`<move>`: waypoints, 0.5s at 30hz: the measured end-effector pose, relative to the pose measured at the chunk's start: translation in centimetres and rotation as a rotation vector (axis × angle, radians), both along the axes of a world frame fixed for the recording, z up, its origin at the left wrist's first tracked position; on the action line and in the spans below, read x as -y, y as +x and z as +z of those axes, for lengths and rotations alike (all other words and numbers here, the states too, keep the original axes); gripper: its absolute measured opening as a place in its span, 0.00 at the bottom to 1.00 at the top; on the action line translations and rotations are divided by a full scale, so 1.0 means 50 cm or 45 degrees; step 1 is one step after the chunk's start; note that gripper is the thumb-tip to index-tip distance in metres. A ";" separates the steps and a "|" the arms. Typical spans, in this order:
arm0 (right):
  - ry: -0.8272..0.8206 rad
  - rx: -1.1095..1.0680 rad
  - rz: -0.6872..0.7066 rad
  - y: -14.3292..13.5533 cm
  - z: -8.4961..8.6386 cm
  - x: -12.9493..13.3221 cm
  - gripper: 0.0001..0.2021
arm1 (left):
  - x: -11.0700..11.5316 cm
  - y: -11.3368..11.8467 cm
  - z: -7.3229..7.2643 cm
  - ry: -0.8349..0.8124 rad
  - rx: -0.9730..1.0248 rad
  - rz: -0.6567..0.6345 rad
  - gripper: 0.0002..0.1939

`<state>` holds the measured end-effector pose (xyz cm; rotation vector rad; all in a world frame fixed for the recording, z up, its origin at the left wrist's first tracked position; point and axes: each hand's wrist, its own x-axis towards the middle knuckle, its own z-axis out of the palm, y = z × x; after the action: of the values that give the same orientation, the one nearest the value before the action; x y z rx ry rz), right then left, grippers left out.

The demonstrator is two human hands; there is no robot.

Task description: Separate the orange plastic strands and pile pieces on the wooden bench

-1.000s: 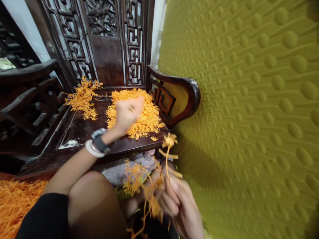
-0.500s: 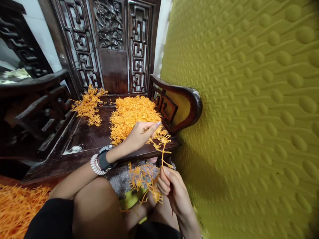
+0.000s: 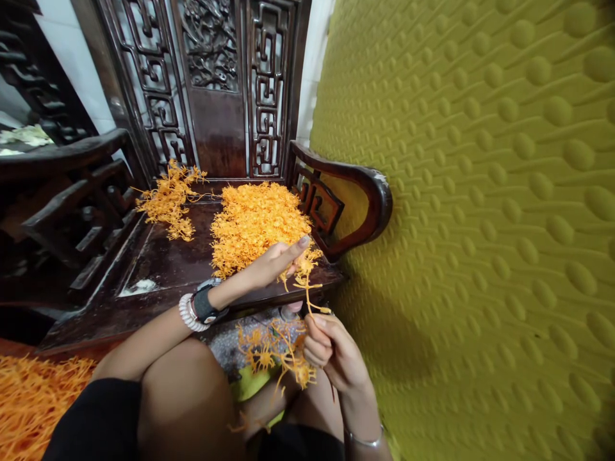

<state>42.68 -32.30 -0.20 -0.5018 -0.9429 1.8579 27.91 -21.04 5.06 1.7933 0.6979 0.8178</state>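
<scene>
An orange plastic flower sprig [image 3: 309,291] with short side branches and spiky heads stands upright between my hands. My right hand [image 3: 334,349] is closed around its lower stem, and more orange heads [image 3: 264,355] hang to the left of that fist, over my lap. My left hand [image 3: 273,264] reaches across to the sprig's top, thumb and fingers closed about the upper heads; its fingertips are partly hidden. Just behind the left hand, a dense heap of orange plastic flower pieces [image 3: 259,214] lies on the dark wooden chair seat [image 3: 187,262].
A looser orange bunch [image 3: 170,202] lies at the seat's back left. Many thin orange stems [image 3: 38,410] fill the lower left. A curved wooden armrest [image 3: 379,198] and a green embossed wall panel [image 3: 471,224] stand on the right. A white patch [image 3: 141,287] marks the seat.
My left hand has shifted slightly down and left, its fingers straighter at the sprig's top. The sprig's upper part has moved a little left; my right hand keeps its hold.
</scene>
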 end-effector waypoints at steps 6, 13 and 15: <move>-0.134 -0.079 0.156 0.010 -0.006 -0.011 0.22 | 0.003 -0.012 0.000 -0.019 -0.040 -0.172 0.31; -0.293 -0.194 -0.161 -0.028 0.015 -0.001 0.22 | -0.045 0.001 -0.013 0.141 -0.088 0.093 0.30; -0.335 -0.207 -0.267 -0.043 0.025 0.031 0.24 | -0.088 -0.015 0.006 0.310 -0.233 0.374 0.29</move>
<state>40.51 -33.83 1.05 -0.5753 -0.5194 1.8079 27.18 -16.66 5.34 2.0313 1.0359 0.9737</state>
